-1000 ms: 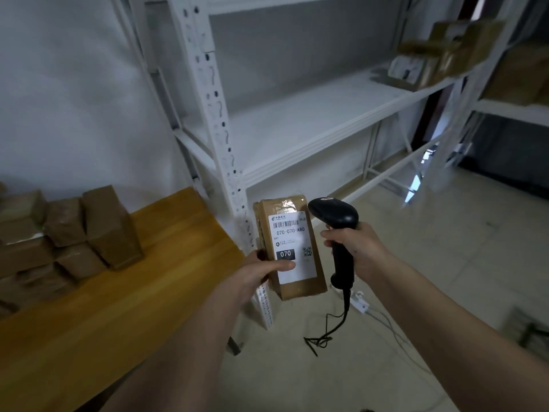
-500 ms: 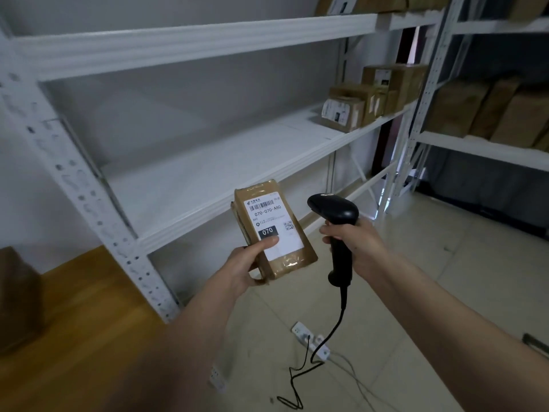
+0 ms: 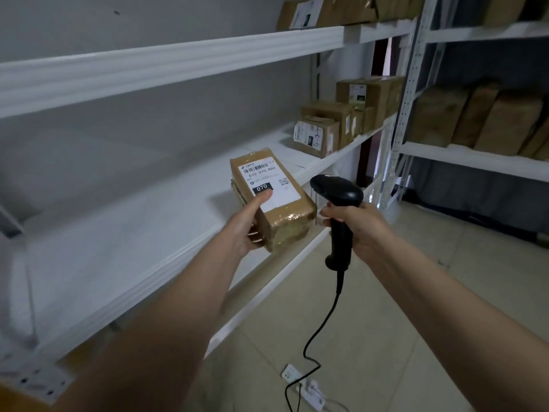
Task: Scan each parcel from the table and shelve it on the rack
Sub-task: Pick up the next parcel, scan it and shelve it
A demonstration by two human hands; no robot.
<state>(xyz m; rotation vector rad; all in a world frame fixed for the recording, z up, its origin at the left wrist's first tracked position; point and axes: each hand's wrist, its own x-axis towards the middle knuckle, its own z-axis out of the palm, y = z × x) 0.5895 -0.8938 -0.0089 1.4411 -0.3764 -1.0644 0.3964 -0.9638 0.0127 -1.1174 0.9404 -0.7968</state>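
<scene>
My left hand [image 3: 248,226] grips a brown taped parcel [image 3: 285,217] with a white label reading 070, thumb on the label. The parcel hangs over the front edge of the white rack's middle shelf [image 3: 124,233]. My right hand [image 3: 359,228] is closed on the handle of a black barcode scanner [image 3: 337,197], just right of the parcel, its head level with the label. The scanner's cable drops to the floor.
Several brown parcels [image 3: 335,126] stand at the far right end of the middle shelf, more on the top shelf [image 3: 323,11]. A second rack [image 3: 481,117] at right holds brown packages. A white power strip [image 3: 303,382] lies on the tiled floor. The wooden table corner [image 3: 17,399] shows at bottom left.
My view has swung right, away from the table and toward the rack. The parcel has moved up and closer to the middle shelf, tilting flatter. The scanner stays beside it.
</scene>
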